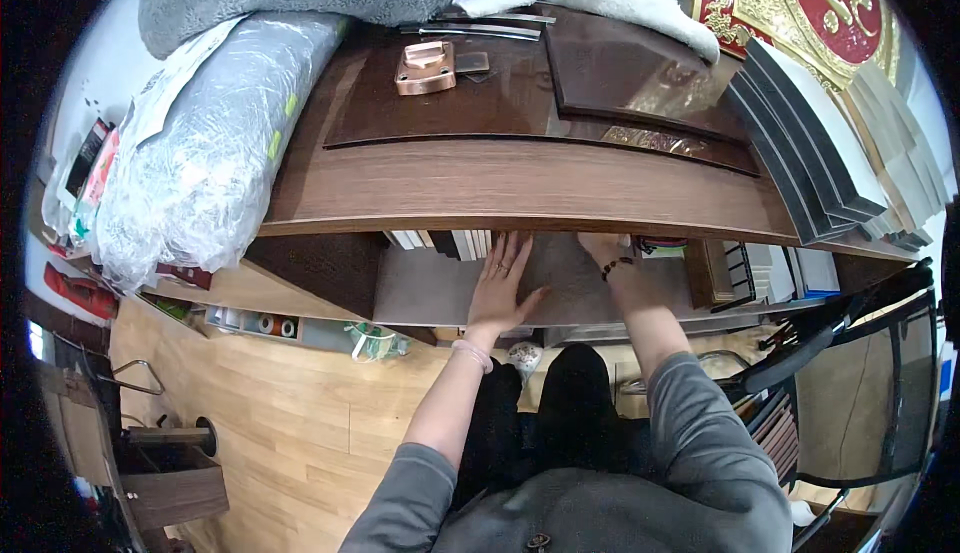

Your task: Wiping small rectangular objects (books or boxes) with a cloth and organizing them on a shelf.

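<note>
My left hand (496,298) lies flat on the grey shelf board (425,288) under the brown wooden top, its fingers stretched out and apart. The fingertips come close to a row of white and dark upright books or folders (468,244) at the back. Farther right, my right hand (603,249) reaches deep into the same shelf, a dark bead bracelet at its wrist. Its fingers are mostly hidden under the edge of the top, beside a small stack of thin coloured items (660,246). Whether it holds anything cannot be seen.
Above the shelf, the wooden top (500,178) bears a plastic-wrapped roll (215,133), dark glossy panels (650,78), a copper-coloured metal latch (425,68) and stacked sample boards (800,143). A wire rack (742,275) stands inside at right. A black-framed mesh chair (860,383) is close by my right arm.
</note>
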The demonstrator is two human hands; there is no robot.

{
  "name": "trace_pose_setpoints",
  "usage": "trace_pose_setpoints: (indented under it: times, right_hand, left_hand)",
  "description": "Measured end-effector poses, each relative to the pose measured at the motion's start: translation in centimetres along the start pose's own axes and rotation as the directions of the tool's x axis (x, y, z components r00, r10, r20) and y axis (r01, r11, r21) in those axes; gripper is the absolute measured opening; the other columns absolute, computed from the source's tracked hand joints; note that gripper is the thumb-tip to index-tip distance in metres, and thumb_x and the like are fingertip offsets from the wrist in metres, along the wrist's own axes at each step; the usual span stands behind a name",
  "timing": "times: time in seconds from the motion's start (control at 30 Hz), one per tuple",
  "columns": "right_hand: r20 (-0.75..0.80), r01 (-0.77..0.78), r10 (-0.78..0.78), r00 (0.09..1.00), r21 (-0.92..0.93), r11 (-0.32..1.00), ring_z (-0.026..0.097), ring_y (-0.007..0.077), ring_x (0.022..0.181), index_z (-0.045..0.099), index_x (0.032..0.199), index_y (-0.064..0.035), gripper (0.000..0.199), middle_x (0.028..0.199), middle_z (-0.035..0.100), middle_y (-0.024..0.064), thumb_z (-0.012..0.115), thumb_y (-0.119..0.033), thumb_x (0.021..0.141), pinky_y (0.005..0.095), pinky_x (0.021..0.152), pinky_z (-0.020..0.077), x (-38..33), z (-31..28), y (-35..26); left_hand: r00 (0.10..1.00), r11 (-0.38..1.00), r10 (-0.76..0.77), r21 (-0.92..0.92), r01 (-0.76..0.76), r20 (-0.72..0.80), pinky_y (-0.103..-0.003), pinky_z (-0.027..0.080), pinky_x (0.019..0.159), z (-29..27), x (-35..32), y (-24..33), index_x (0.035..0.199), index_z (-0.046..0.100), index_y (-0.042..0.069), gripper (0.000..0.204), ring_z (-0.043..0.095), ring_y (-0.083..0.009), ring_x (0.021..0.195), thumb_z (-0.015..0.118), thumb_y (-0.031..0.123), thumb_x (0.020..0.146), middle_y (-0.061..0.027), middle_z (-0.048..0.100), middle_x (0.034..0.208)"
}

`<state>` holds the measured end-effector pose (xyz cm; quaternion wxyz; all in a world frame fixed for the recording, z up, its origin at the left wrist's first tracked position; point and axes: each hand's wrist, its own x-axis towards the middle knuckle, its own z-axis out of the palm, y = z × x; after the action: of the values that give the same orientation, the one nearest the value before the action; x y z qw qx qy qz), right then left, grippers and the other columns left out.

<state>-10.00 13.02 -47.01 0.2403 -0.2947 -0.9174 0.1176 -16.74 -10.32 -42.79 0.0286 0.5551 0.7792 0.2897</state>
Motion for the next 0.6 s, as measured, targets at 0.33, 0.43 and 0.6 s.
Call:
trace_pose_setpoints:
  times: [0.33,0.43,0.6]
  right_hand:
    - [0.372,0.054,-0.119,0.921,0.180,0.982,0.053,0.0370,0.108,0.060,0.106,-0.0036,0.032,0.107,0.062,0.0160,0.057,-0.016,0.077,0.0465,0.089,0.0425,-2.7,-5.6,-2.5]
    - [0.373,-0.134,0.260,0.891,-0.332,0.934,0.056,0.0288,0.101,0.057,0.116,-0.0111,0.030,0.111,0.061,0.0097,0.047,-0.018,0.088,0.0433,0.087,0.0436,-0.8,-2.5,-2.9]
    - [0.133,0.464,-0.450,0.883,-0.109,0.879,0.037,0.0261,0.128,0.052,0.125,-0.0074,0.039,0.135,0.046,0.0119,0.047,-0.018,0.088,0.0421,0.106,0.0296,-9.4,-1.0,-6.4]
  left_hand:
    - [1.000,1.000,-0.002,-0.028,0.003,0.021,-0.045,0.012,0.113,0.1,-0.6,-0.4,0.146,0.013,0.012,0.082,0.008,-0.0335,0.140,0.061,0.034,0.083,-0.0171,0.010,0.151]
    - [0.998,0.999,0.038,-0.016,-0.039,-0.058,-0.044,0.015,0.112,-0.1,0.1,0.3,0.146,0.017,0.012,0.082,0.014,-0.0326,0.139,0.060,0.040,0.081,-0.0169,0.017,0.150]
    - [0.998,0.999,0.046,0.006,-0.046,-0.043,-0.044,0.015,0.112,0.1,-0.4,-0.8,0.146,0.017,0.013,0.081,0.014,-0.0326,0.139,0.060,0.037,0.082,-0.0167,0.017,0.150]
